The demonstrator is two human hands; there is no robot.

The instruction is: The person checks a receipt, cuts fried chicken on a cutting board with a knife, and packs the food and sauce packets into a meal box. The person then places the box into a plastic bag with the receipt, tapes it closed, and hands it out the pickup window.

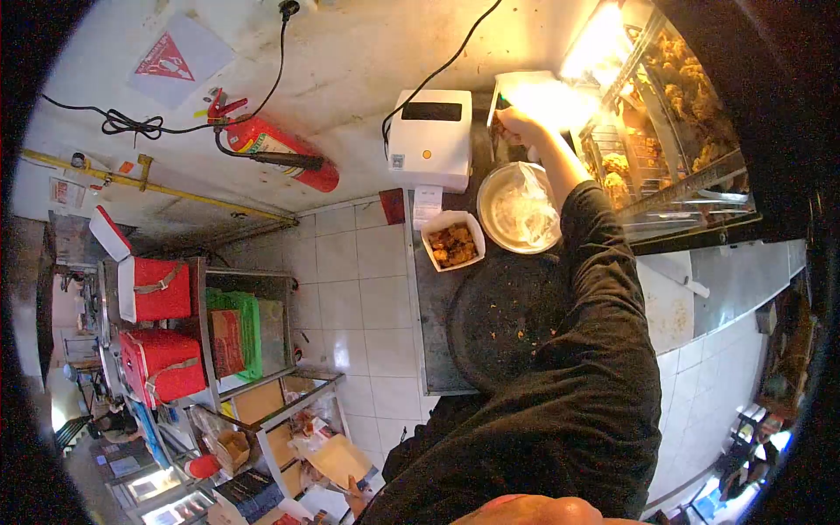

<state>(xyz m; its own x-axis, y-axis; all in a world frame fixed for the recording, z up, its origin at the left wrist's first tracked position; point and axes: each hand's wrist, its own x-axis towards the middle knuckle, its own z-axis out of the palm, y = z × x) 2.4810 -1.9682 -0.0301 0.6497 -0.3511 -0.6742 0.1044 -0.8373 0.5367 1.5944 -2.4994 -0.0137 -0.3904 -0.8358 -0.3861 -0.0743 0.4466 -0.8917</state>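
Observation:
My right hand [520, 128] reaches across the counter to a white open box [516, 85] under the bright lamp. Its fingers are bent at the box's near edge; glare hides what they grip. Below that hand stands a round metal bowl [492, 229] with clear plastic in it. A paper food box [453, 244] of browned fried pieces sits left of the bowl. Low in the view, beside my dark sleeve, part of my left hand [356, 497] shows near the shelf items. Most of its fingers are hidden.
A white label printer [429, 144] with a paper slip stands against the wall. Fried food fills the lit glass cabinet [665, 114] at right. A black round tray [507, 319] with crumbs lies on the counter. Red cooler bags [162, 365] and a fire extinguisher [284, 153] are at left.

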